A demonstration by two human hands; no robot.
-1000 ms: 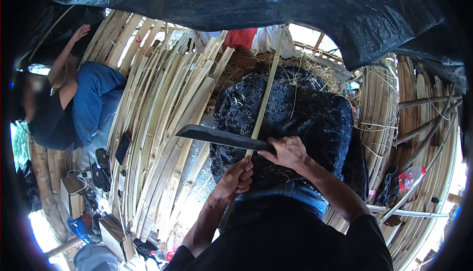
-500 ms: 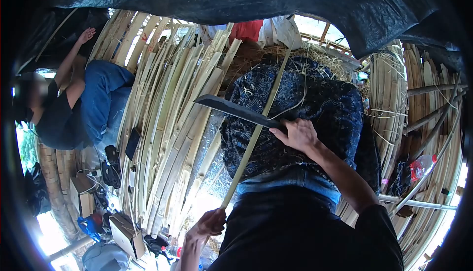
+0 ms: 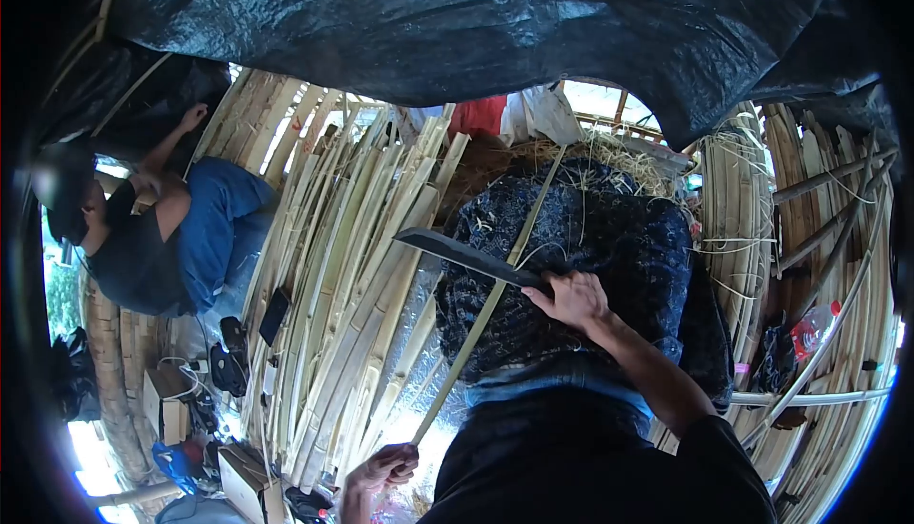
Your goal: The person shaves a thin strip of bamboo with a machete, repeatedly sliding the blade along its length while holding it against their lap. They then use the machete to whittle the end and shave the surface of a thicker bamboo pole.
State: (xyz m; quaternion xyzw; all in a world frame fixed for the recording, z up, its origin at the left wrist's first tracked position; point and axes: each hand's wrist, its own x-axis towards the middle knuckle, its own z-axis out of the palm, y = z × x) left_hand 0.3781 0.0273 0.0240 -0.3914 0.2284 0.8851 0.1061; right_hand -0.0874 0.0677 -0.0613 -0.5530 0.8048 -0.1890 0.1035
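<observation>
My right hand (image 3: 574,299) is closed round the handle of a long dark machete (image 3: 466,256), whose blade points left and lies across a thin bamboo strip (image 3: 481,322). The strip runs diagonally over the dark patterned cloth (image 3: 624,238) on my lap. Its lower end is in my closed left hand (image 3: 386,467), low in the view and left of my body. A thin curled shaving stands up beside the strip near the blade.
Many split bamboo strips (image 3: 333,286) lie to the left. Beyond them sits another person (image 3: 143,257). A black phone (image 3: 274,316) rests beside the strips. Bundled bamboo (image 3: 735,200) and a plastic bottle (image 3: 815,330) are at the right. Black sheeting (image 3: 457,19) hangs above.
The whole view has shifted, with the scene lower in the frame. My left hand has drawn slightly away down-left with the strip. The other person's raised arm is more bent.
</observation>
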